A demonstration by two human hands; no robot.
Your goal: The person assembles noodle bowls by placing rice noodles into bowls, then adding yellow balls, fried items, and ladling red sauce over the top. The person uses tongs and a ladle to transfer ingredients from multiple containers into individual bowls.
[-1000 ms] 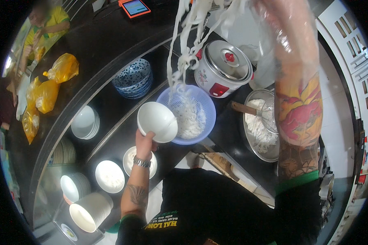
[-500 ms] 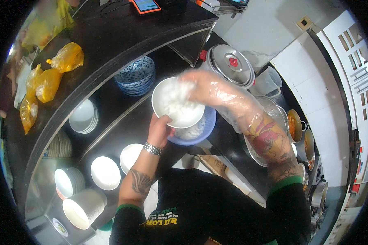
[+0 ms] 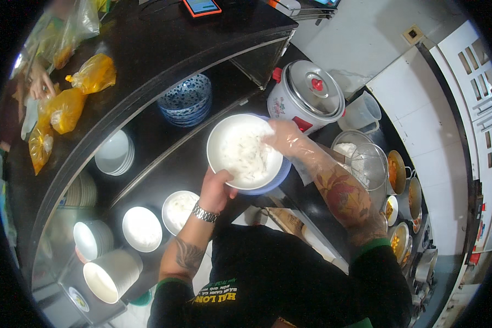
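A white bowl (image 3: 216, 164) with white noodles (image 3: 246, 153) inside is tilted toward me at the middle. My left hand (image 3: 218, 187), with a metal watch at its wrist, grips the near left rim, thumb over the edge. My right hand (image 3: 286, 139), in a clear plastic glove, is at the right rim. Its fingers are bunched and bent down against the noodles, and what they hold, if anything, is hidden. Beneath the bowl shows part of a blue-purple basket (image 3: 279, 181). Two more white bowls, one nearer (image 3: 169, 225) and one further left (image 3: 127, 240), hold white food.
Blue patterned bowls (image 3: 186, 104) and white bowls (image 3: 115, 153) stand stacked on the shelf. A lidded pot (image 3: 281, 106) is beyond my right hand. Strainers (image 3: 369, 164) and pans (image 3: 396, 169) line the right. Yellow bags (image 3: 68, 112) lie on the upper counter, near another person's hand (image 3: 41, 82).
My right hand has come down from above the bowl to its right rim. The bowl is lower and its noodles lie settled. Another person's hand has appeared by the yellow bags.
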